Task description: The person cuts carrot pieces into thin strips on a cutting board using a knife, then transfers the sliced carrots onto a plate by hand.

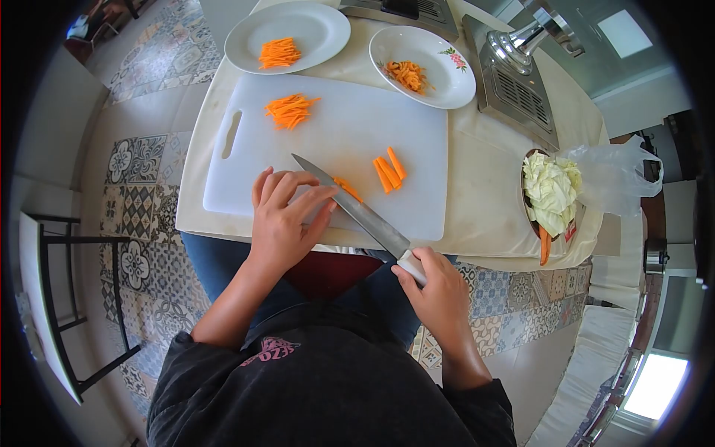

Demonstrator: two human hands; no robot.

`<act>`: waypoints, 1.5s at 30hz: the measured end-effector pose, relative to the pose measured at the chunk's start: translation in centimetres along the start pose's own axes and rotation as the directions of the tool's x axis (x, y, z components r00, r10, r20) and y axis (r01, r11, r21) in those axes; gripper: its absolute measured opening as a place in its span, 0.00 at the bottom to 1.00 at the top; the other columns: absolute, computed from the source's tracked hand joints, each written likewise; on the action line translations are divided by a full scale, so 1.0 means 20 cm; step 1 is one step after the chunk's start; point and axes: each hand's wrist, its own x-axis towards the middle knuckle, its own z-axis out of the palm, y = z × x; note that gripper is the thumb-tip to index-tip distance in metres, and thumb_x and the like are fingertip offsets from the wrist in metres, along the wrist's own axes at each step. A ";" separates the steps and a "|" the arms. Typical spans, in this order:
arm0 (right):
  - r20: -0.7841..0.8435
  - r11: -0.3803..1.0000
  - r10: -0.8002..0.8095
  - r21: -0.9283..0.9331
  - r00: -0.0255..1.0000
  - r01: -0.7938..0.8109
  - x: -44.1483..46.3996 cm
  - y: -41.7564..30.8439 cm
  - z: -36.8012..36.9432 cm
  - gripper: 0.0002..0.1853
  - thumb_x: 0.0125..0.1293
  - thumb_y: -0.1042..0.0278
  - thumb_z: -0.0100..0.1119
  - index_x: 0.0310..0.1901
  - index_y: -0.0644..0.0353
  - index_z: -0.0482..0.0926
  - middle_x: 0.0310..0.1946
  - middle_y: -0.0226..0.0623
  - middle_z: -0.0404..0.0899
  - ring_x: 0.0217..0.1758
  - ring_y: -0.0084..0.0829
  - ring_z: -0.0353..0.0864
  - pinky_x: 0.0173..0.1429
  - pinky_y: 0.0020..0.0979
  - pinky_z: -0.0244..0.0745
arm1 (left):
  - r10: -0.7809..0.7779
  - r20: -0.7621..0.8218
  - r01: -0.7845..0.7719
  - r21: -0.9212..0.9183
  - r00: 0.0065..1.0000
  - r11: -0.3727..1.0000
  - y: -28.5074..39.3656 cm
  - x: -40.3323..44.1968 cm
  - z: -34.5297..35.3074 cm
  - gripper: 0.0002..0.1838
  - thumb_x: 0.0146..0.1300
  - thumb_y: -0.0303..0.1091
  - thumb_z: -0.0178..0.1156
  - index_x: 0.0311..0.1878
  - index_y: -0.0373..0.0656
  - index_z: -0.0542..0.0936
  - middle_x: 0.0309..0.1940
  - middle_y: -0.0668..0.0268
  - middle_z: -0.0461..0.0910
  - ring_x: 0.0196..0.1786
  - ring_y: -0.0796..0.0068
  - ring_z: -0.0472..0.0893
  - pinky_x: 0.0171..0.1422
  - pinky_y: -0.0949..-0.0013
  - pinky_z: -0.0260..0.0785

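My right hand (438,293) is closed around the pale handle of a kitchen knife (372,221). The blade slants up and left over the white cutting board (246,175). By the blade's near side is my left hand (287,212), its fingers apart and bent, the index fingertip at or very near the steel; contact is unclear. Cut carrot (348,189) shows along the blade's far side, partly hidden by it. A few thick carrot sticks (389,170) lie right of the knife. Farther back on the board sits a pile of thin carrot strips (290,111).
Behind the board, a white plate (320,33) holds carrot strips, and a flowered bowl (454,88) holds carrot shavings. A metal stove (525,104) stands at the right back. Cabbage (551,190), a whole carrot (545,246) and a plastic bag (614,171) lie at the table's right edge.
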 end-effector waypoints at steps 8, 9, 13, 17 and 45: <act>-0.064 1.000 -0.016 -0.024 0.998 0.015 0.00 0.01 0.02 0.18 0.63 0.51 0.69 0.46 0.54 0.79 0.34 0.38 0.81 0.36 0.45 0.84 0.36 0.42 0.77 | 0.058 0.120 -0.066 0.061 0.991 0.996 0.04 0.03 0.01 0.11 0.62 0.38 0.67 0.48 0.56 0.86 0.63 0.62 0.72 0.65 0.55 0.71 0.76 0.41 0.52; -0.076 0.999 -0.020 -0.028 0.997 0.018 0.00 0.01 0.03 0.18 0.63 0.52 0.70 0.46 0.54 0.79 0.34 0.37 0.80 0.36 0.44 0.84 0.36 0.42 0.77 | 0.041 0.122 -0.050 0.072 0.992 0.996 0.05 0.03 0.01 0.11 0.63 0.39 0.66 0.49 0.55 0.86 0.63 0.62 0.71 0.65 0.55 0.70 0.76 0.40 0.51; -0.097 0.999 -0.026 -0.043 0.995 0.022 -0.01 0.01 0.03 0.18 0.62 0.53 0.71 0.46 0.54 0.79 0.32 0.36 0.78 0.34 0.43 0.83 0.35 0.41 0.77 | 0.019 0.127 -0.029 0.074 0.992 0.997 0.06 0.05 0.01 0.11 0.65 0.40 0.64 0.49 0.55 0.86 0.64 0.61 0.71 0.66 0.53 0.70 0.76 0.41 0.50; -0.096 0.999 -0.027 -0.022 0.995 0.025 -0.02 0.02 0.01 0.18 0.61 0.54 0.72 0.46 0.53 0.79 0.32 0.36 0.78 0.33 0.42 0.82 0.34 0.41 0.76 | -0.037 0.068 0.033 0.062 0.997 0.998 0.03 0.06 0.00 0.11 0.65 0.40 0.64 0.49 0.54 0.86 0.65 0.60 0.71 0.66 0.52 0.69 0.76 0.41 0.50; 0.167 0.914 0.109 0.370 0.980 -0.165 -0.07 0.03 -0.15 0.15 0.75 0.59 0.58 0.47 0.65 0.76 0.29 0.51 0.82 0.33 0.53 0.84 0.35 0.39 0.75 | 0.136 0.125 -0.135 -0.009 0.983 0.991 -0.09 0.08 -0.06 0.11 0.53 0.27 0.71 0.41 0.48 0.86 0.40 0.71 0.82 0.50 0.66 0.80 0.72 0.46 0.61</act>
